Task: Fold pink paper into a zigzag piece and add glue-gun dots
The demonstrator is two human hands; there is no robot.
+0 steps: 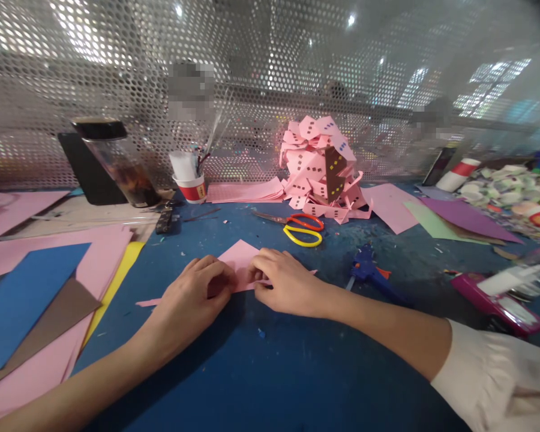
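Between my two hands lies a piece of pink paper (240, 254) with a pointed peak facing away from me; narrow pink ends stick out at both sides. My left hand (198, 287) pinches its left part, fingers curled. On its right part my right hand (279, 281) has its fingers bent and pressed together. My fingers cover much of the paper, so its folds are partly hidden. Just beyond my right hand lie scissors (300, 227) with one red and one yellow handle loop. To the right of that hand rests a blue glue gun (368, 267).
A pink paper model (312, 168) with small printed squares stands at the back, beside pink strips (247, 192). A paper cup (189, 186) and a dark-lidded bottle (125, 165) stand back left. Coloured sheets (31, 300) lie left; a magenta device (497, 303) lies right.
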